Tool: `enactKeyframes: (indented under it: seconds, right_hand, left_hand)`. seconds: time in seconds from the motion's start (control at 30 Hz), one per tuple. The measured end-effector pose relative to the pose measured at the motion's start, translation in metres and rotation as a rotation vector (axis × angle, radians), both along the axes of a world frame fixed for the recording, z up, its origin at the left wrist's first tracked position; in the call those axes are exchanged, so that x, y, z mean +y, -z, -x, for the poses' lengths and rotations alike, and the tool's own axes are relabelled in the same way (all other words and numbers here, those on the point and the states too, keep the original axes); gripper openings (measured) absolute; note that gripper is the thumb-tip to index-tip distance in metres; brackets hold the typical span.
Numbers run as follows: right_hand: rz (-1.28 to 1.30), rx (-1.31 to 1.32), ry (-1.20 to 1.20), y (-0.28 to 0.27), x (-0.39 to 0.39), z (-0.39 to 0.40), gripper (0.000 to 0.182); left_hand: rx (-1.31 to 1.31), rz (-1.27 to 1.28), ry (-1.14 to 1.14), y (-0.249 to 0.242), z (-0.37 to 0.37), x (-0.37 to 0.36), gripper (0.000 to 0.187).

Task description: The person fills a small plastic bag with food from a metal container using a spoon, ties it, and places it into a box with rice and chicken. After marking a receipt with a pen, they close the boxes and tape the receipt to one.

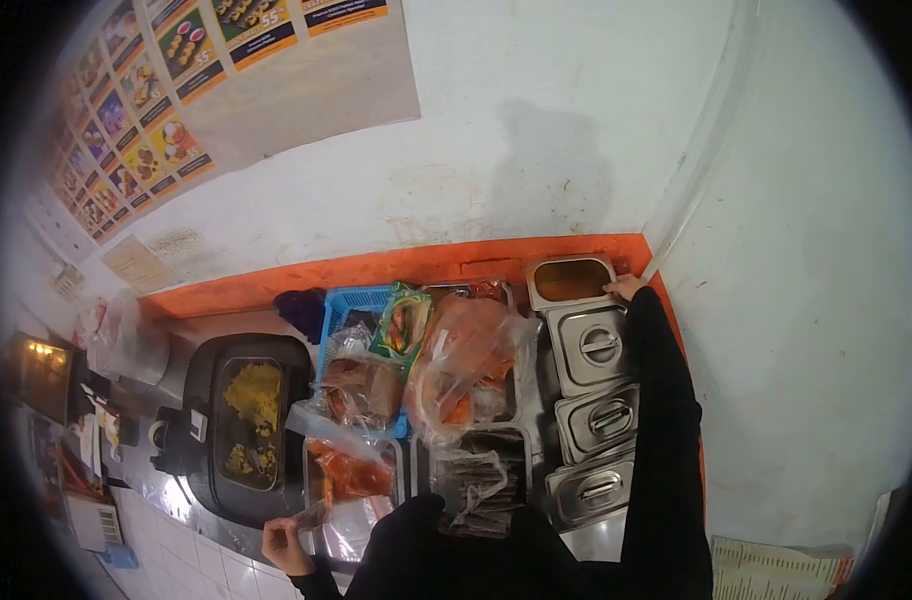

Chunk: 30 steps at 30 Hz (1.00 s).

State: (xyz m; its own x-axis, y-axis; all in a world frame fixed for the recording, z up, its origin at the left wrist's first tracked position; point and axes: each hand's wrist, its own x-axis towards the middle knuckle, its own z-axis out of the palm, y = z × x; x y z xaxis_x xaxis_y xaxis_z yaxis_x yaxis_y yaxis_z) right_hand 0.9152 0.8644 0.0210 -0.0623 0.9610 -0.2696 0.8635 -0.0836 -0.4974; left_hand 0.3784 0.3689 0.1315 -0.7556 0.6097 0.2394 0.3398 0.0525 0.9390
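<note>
My right hand [626, 288] is at the right edge of an uncovered metal container [573, 283] with brownish contents, its fingers closed on the rim. Below that container stand several lidded metal containers [591, 347] in a column. At the lower left, my left hand [288, 546] has its fingers bent together beside a clear plastic bag [354, 525]; whether it pinches the bag's edge is hard to make out. Just above the bag, a metal tray [351, 470] holds something orange-red in plastic.
A black pan [201, 400] with yellow food stands left. A blue basket [356, 300] holds packets; bagged food [471, 350] lies beside it. Dark strips fill a tray [479, 475] before my body. The wall [456, 180] rises behind, with an orange band.
</note>
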Motion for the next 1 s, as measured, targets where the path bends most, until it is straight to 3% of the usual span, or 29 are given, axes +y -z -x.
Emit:
enactKeyframes:
  seconds: [0.07,0.27,0.33,0.47,0.53,0.77,0.87,1.0]
  right_hand:
    - [0.015,0.114,-0.021,0.001,0.000,-0.002,0.046]
    - [-0.137,0.478,-0.048,0.004,-0.003,-0.003,0.031]
    - [-0.031,0.585,0.073,0.001,-0.006,-0.002,0.024]
    - [-0.072,0.520,0.075,0.000,-0.004,-0.002,0.021]
    - [0.069,0.745,0.163,-0.006,-0.005,0.000,0.014]
    - [-0.058,0.733,0.064,-0.020,-0.007,0.003,0.015]
    - [0.030,0.634,0.076,-0.040,-0.014,0.008,0.015]
    - [0.089,0.609,0.111,-0.023,-0.006,0.001,0.017]
  left_hand:
    - [-0.060,0.015,0.003,0.003,0.000,0.005,0.014]
    - [-0.056,0.072,0.027,0.010,-0.003,0.013,0.012]
    - [-0.075,0.097,0.030,0.008,-0.005,0.014,0.012]
    - [-0.029,0.083,0.025,-0.003,-0.014,0.017,0.011]
    - [-0.050,0.091,0.023,0.000,-0.010,0.014,0.011]
    - [0.021,0.085,0.006,-0.004,-0.016,0.017,0.011]
    - [0.018,0.084,0.036,-0.005,-0.020,0.020,0.010]
    - [0.028,0.085,0.033,-0.010,-0.028,0.023,0.011]
